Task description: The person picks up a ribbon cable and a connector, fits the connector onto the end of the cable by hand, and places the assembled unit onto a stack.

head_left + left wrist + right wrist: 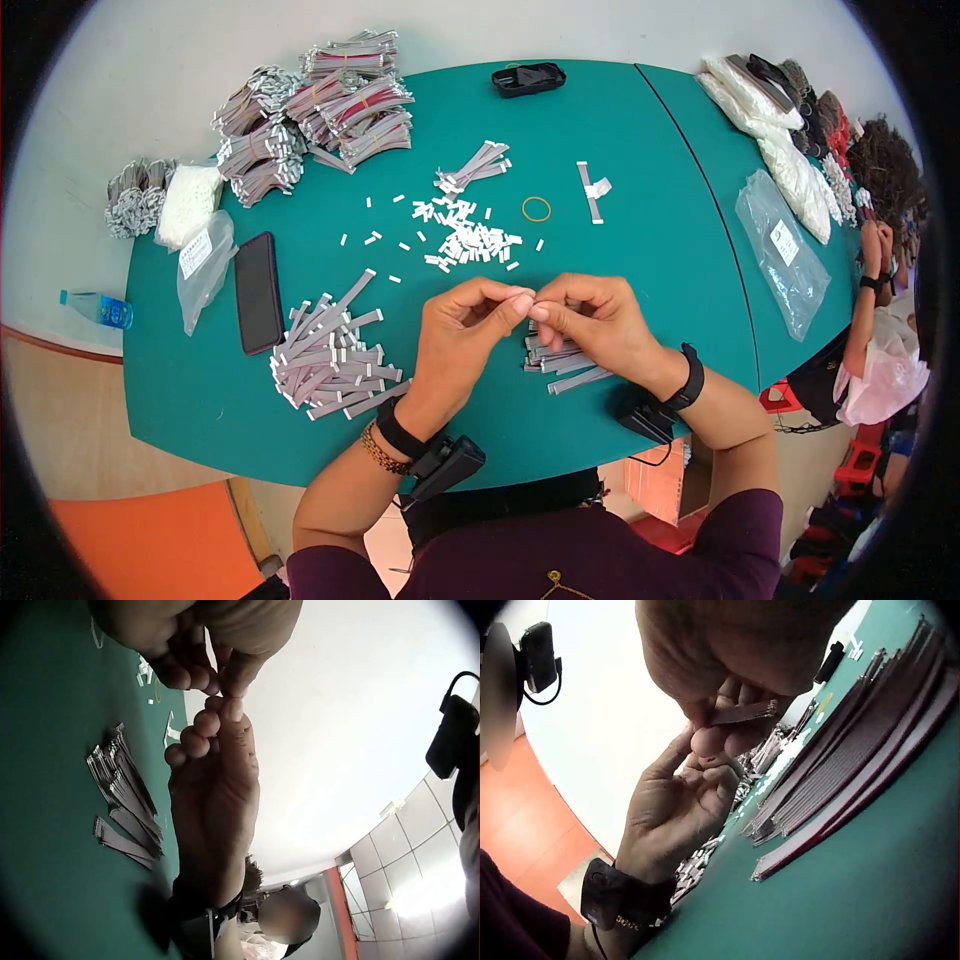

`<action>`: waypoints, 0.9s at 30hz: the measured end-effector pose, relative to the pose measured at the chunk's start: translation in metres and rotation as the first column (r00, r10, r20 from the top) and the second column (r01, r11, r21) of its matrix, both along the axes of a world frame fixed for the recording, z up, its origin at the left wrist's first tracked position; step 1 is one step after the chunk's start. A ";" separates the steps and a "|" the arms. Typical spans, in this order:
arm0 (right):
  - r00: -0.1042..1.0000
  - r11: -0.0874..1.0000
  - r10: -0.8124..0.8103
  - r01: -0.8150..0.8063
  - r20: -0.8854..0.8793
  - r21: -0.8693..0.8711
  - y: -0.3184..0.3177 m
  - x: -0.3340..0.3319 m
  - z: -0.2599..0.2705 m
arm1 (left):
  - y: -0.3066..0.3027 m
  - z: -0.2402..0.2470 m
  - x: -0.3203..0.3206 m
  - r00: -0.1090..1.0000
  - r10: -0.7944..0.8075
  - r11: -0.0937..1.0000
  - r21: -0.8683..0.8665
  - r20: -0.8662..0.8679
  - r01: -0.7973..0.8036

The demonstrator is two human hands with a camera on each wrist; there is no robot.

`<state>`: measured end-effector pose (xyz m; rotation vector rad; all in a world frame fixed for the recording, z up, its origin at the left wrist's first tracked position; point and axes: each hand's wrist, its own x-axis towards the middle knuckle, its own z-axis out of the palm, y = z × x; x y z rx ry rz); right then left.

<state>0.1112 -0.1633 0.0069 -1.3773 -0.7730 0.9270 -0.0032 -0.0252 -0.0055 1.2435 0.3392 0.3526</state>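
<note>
Thumb and forefinger of the left hand [462,325] meet those of the right hand [592,312] over the table's near middle. A short grey ribbon cable [742,712] lies in the right hand's grip, its far end sticking out past the fingers. The left fingertips pinch at its other end, and I cannot tell what small piece sits there, as the fingers hide it. Beneath the right hand lies a stack of ribbon cables [562,368]. Left of the left hand is a loose heap of cables with white ends [335,355]. Beyond both hands lie scattered small white connector pieces [477,243].
Bundled cables [350,105] are heaped at the back left, near a phone [259,292] and plastic bags [205,262]. Farther back lie a few cables [478,168], a rubber band [536,209], a tagged cable [590,192] and a black pouch [528,79]. Another bag [782,255] lies right.
</note>
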 end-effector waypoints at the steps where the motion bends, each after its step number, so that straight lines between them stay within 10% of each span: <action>1: 1.000 1.000 -0.008 0.009 -0.009 0.011 0.000 -0.001 -0.001 | 0.000 -0.001 0.000 1.000 -0.005 1.000 -0.002 0.007 0.005; 27: 0.999 0.999 -0.043 0.044 0.012 -0.029 0.001 -0.001 -0.003 | 0.003 -0.003 0.002 1.000 -0.014 0.983 0.184 0.019 0.010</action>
